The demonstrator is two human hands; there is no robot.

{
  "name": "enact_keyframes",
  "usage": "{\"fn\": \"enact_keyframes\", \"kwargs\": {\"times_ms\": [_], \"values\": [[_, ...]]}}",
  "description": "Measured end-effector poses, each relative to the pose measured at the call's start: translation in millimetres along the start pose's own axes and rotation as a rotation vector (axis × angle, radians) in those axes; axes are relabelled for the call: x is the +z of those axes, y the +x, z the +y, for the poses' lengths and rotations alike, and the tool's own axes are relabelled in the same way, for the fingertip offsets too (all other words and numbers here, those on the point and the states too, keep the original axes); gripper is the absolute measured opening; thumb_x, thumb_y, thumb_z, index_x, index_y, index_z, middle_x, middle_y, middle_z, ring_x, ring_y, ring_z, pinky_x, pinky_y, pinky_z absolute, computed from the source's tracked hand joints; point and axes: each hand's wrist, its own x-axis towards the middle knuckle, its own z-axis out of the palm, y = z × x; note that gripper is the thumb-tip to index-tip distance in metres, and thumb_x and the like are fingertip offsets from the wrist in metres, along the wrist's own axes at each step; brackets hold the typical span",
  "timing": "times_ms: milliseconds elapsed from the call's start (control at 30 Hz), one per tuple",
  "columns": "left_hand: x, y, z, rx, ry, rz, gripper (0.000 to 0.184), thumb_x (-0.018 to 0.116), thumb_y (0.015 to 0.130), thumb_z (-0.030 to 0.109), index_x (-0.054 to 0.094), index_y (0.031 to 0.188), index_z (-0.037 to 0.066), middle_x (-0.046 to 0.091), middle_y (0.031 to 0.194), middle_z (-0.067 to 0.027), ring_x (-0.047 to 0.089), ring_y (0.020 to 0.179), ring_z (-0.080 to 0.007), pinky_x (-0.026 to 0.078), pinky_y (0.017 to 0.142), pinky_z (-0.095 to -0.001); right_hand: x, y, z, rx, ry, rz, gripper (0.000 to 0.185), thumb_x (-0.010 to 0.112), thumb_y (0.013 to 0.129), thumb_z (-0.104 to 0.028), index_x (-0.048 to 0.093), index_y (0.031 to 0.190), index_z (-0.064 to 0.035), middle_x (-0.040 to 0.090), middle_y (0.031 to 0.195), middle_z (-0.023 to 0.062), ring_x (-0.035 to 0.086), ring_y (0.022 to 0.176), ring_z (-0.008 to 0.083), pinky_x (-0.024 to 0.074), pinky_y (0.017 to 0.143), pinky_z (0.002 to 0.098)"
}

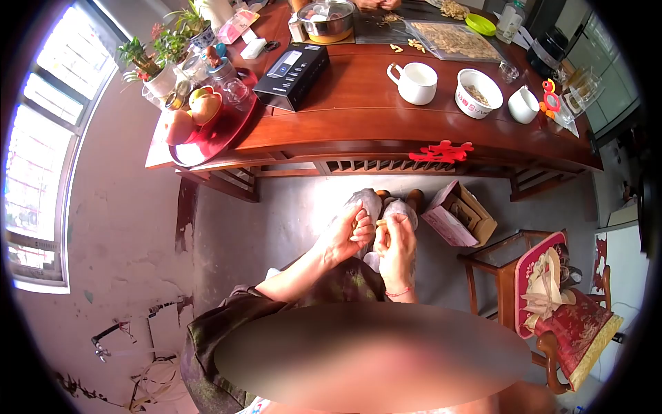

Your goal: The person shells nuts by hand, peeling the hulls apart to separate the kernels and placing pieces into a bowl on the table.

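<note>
Close together, the right hand [396, 250] pinches a small tan piece [381, 223]; the left hand [343, 234] curls, its contents impossible to tell.

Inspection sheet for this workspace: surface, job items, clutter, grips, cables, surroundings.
Surface: glossy red-brown table, bare near its front middle
Job items: small tan piece, in front of the table
Clutter: black box, mug, bowl, jug, tray with fruit
Grips: left hand curled, contents unclear; right hand pinching the piece
Cables: nothing seen on the table
Surroundings: open carton on the floor, chair at right, window at left; another person's hands beyond the table
</note>
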Motion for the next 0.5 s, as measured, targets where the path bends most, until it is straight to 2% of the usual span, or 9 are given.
{"fn": "enact_keyframes", "kwargs": {"times_ms": [33,100,333,500], "values": [[1.5,-1.4,-0.1,0.0,0.001,0.0,0.033,0.045,0.098,0.033,0.045,0.074,0.01,0.04,0.062,0.0012,0.03,0.048,-0.0075,0.027,0.045,-0.0192,-3.6,2.6,-5.0,0.13,0.115,-0.003,0.012,0.046,0.095,-0.017,0.05,0.091,-0.0072,0.054,0.067,0.0036,0.035,0.041,0.0046,0.0249,0.038,0.0183],[3.4,-4.7,0.9,0.014,0.078,-0.073,0.03,0.045,0.098,0.031,0.048,0.076,0.01,0.04,0.063,0.002,0.031,0.048,-0.0062,0.027,0.045,-0.0192,-13.3,7.6,-0.2,0.133,0.166,-0.031,0.012,0.044,0.096,-0.018,0.051,0.093,-0.0084,0.057,0.068,0.0068,0.033,0.037,0.0063,0.0246,0.036,0.0194],[29.0,-18.5,3.2,0.086,0.268,-0.007,0.026,0.043,0.099,0.029,0.049,0.083,0.01,0.037,0.065,0.0043,0.029,0.047,-0.0036,0.026,0.043,-0.0167,-20.3,8.1,4.1,0.139,0.282,-0.073,0.013,0.043,0.096,-0.016,0.053,0.095,-0.0075,0.063,0.078,0.0114,0.036,0.04,0.0063,0.0264,0.037,0.0186],[16.6,-17.7,9.7,0.087,0.317,-0.112,0.039,0.042,0.098,0.037,0.042,0.068,0.012,0.034,0.058,0.0043,0.026,0.046,-0.0045,0.021,0.039,-0.0187,-17.1,6.5,1.6,0.126,0.248,-0.062,0.012,0.044,0.097,-0.013,0.052,0.093,-0.0066,0.063,0.079,0.0117,0.037,0.041,0.0063,0.0266,0.036,0.0183]]}}
